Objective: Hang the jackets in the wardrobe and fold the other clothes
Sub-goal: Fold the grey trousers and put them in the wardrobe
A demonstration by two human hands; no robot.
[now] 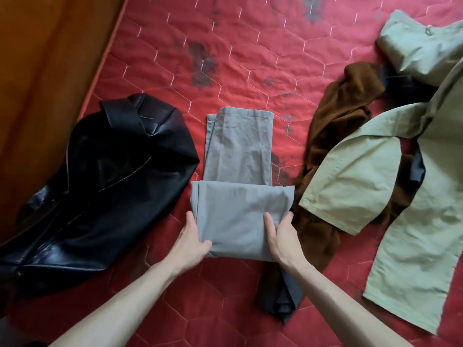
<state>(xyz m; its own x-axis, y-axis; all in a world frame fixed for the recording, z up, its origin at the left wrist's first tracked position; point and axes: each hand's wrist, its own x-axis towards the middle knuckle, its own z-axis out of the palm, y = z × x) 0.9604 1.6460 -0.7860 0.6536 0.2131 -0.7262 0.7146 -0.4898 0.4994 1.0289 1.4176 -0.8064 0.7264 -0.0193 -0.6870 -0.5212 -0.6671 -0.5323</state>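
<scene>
Grey trousers [238, 151] lie lengthwise in the middle of the red quilted mattress [225, 58], their near end folded over on itself. My left hand [193, 240] grips the left edge of that fold, thumb on top. My right hand [281, 236] pinches the right edge the same way. A black leather jacket [105, 186] lies crumpled to the left. A pale green coat [390, 176] is spread out on the right, over a brown fuzzy garment [335, 121].
An orange-brown wooden panel [45, 71] borders the mattress on the left. A dark grey piece of cloth [285, 299] lies under my right forearm. Dark stains mark the mattress beyond the trousers.
</scene>
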